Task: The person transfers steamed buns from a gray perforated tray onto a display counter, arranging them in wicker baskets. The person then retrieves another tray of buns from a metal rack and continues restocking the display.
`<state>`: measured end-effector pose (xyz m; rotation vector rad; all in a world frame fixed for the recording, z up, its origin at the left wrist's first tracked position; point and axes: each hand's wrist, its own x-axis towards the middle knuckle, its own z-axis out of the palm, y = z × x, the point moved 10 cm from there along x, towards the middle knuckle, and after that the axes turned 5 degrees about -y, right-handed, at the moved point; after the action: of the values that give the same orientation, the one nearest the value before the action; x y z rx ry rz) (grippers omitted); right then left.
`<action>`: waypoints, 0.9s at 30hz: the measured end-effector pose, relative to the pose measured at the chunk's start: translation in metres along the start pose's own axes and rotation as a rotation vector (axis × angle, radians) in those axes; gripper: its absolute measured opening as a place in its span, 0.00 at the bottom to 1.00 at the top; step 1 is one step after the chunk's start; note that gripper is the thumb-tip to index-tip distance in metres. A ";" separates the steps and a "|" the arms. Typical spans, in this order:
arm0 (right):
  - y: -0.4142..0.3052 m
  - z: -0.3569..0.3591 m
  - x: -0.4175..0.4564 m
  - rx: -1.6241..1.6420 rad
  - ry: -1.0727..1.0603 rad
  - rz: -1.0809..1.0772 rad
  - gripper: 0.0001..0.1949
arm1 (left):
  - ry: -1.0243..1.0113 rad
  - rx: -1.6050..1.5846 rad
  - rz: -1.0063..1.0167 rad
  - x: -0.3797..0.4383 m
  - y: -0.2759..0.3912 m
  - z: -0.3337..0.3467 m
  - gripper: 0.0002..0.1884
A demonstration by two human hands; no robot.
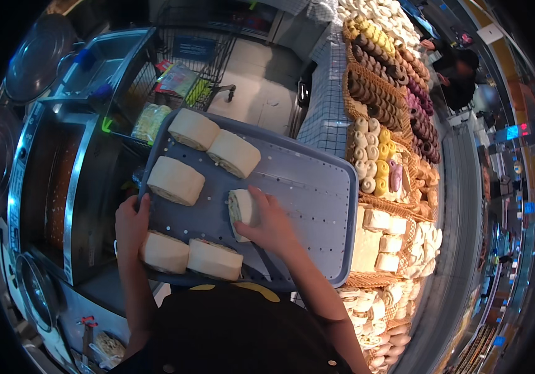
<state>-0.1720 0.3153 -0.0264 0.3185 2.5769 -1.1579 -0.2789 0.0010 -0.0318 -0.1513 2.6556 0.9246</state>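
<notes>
A blue-grey perforated plastic tray [305, 196] is in front of me, its right end beside the bread display. My left hand [133, 224] grips the tray's left rim. Thumb and fingers of my right hand [270, 222] are around a white steamed roll [242, 210] with filling at its cut side, near the tray's middle. Two rolls touch at the far left, one [192, 128] beside another [235, 153]. A single roll [176, 181] lies nearer. Along the near edge sit two more, a roll [167, 252] next to my left wrist and another [215, 259] beside it.
On the right, a counter holds woven baskets [375, 203] of buns and twisted rolls. A wire shopping cart [192, 56] with packages stands beyond the tray. Steel equipment [73, 196] and a glass lid [38, 292] are at left. A person [459, 77] stands past the counter.
</notes>
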 end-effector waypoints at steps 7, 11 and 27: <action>0.069 -0.018 -0.038 1.290 -0.094 -0.017 0.41 | -0.003 -0.091 0.092 -0.001 0.012 0.003 0.22; 0.131 -0.078 -0.097 1.443 0.233 -0.147 0.42 | 0.070 -0.046 0.145 0.015 -0.012 0.003 0.22; 0.473 -0.131 -0.234 0.617 1.247 0.937 0.55 | 0.043 0.077 0.147 0.023 -0.013 -0.003 0.26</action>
<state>0.1731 0.7043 -0.1864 2.6945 1.9939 -1.4851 -0.2983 -0.0104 -0.0451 0.0438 2.7679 0.8699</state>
